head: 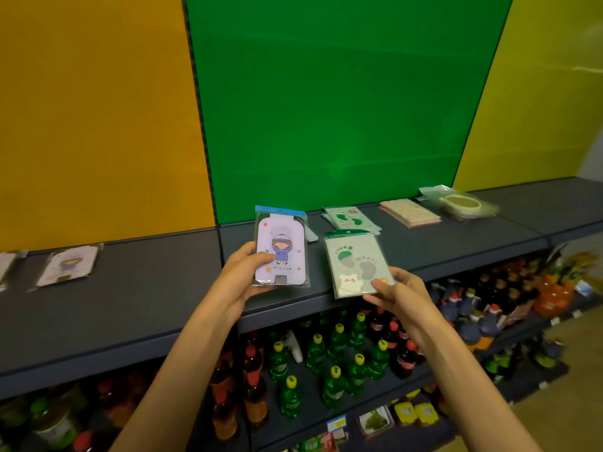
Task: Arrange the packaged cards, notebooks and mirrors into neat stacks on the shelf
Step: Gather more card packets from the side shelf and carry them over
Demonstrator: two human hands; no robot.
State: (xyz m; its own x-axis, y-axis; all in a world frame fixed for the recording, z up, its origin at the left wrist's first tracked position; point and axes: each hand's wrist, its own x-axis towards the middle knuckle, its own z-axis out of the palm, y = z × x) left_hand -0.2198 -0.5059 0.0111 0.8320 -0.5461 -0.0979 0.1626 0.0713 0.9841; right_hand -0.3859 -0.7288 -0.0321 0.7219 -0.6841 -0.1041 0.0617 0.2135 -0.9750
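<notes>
Purple packaged card (280,249), cartoon figure in a hat on its face, held up over the front part of the shelf (130,305). Long axis near upright, blue header strip at the top, face toward the person. Left hand (244,272) grips it along its left edge and bottom corner, thumb on the face, fingers behind.

Just right of it, not touching, a green packaged card (357,264) with footprint shapes and a small white animal. Also tilted up, header away from the person, leaning a little left. Right hand (396,288) pinches its lower right corner, thumb on top.

Shelf is dark grey, flat, long, running left to right. Behind the two held cards, lying flat near the back: a green stack (350,216) of the same footprint design, then a pale pink stack (409,213), then a round item in clear wrap (460,203), blurred. Long axes of the flat stacks angle back and leftward. Far left, another purple card (70,265) lies flat, well apart.

Open shelf between the far-left card and the hands; front edge bare below both hands.

Back wall panels: orange (98,109), green (326,93), yellow (538,93). Lower shelves hold green bottles (336,353) and dark ones with red caps.
</notes>
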